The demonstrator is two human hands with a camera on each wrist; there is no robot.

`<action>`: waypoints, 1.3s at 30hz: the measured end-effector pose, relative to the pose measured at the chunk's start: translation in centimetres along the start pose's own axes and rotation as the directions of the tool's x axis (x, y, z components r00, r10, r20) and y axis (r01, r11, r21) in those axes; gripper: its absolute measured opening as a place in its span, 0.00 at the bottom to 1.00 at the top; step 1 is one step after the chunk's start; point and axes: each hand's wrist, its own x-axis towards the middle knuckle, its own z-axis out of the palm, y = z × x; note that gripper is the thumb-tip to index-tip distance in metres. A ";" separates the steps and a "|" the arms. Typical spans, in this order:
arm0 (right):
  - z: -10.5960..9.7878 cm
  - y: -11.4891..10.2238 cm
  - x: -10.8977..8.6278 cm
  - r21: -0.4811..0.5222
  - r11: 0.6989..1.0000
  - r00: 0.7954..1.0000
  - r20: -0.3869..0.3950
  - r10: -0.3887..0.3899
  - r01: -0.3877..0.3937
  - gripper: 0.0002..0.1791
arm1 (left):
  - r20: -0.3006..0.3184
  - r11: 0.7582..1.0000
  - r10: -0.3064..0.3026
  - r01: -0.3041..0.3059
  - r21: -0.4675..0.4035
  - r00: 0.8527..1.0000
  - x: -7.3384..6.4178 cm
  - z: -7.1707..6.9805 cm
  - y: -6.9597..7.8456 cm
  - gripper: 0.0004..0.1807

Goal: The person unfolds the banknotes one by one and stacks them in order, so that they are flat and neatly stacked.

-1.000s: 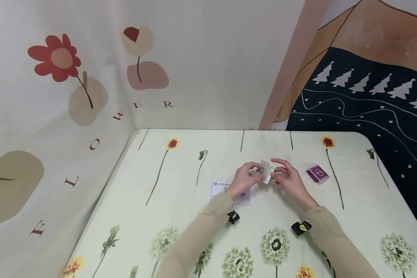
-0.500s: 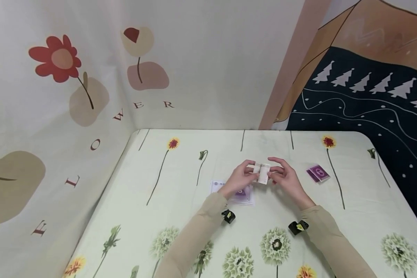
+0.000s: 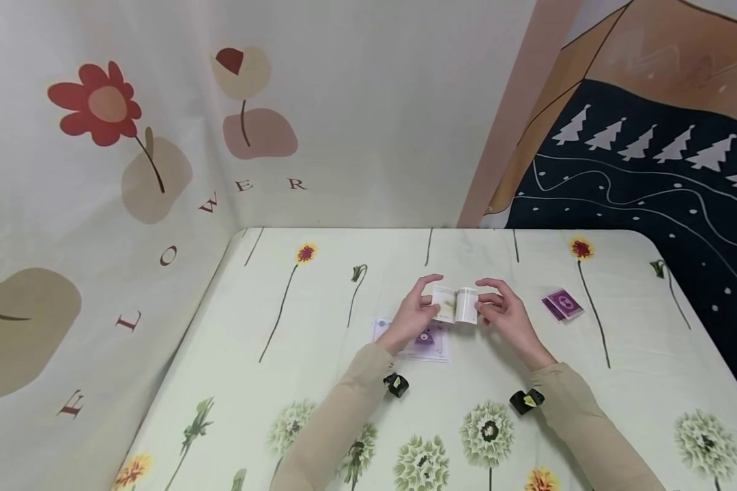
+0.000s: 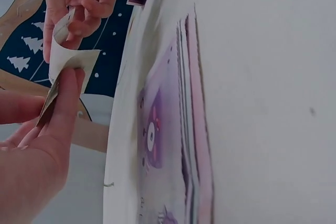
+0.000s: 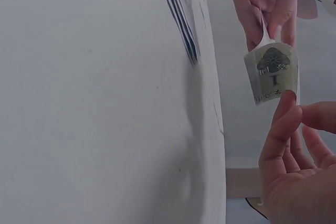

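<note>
A small sheet of pale printed paper [image 3: 445, 304] is stretched between my hands above the table. My left hand [image 3: 409, 317] pinches its left edge between thumb and fingers. At the other end, my right hand [image 3: 508, 319] pinches the paper, which curls into a rounded bend there. Dark print with a green-grey motif shows on the curled paper [image 5: 273, 74] in the right wrist view. Partly covered by my left hand, a light purple printed paper stack [image 3: 428, 346] lies on the table; the left wrist view shows several layered edges on this stack [image 4: 181, 129].
A folded dark purple card [image 3: 563, 305] lies on the table to the right of my right hand. The flower-patterned tablecloth [image 3: 319, 307] covers the tabletop. Printed curtains [image 3: 368, 123] hang behind the table and along its left side.
My left hand has moved left, away from my right hand. The paper between them has opened from a small folded shape into a wider, curling strip. My right hand has hardly moved.
</note>
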 end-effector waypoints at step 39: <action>1.6 1.6 -0.5 -0.033 0.999 0.994 0.109 0.000 0.003 0.17 | -0.206 0.980 -0.068 0.104 0.168 0.976 -2.2 -5.1 -2.3 0.13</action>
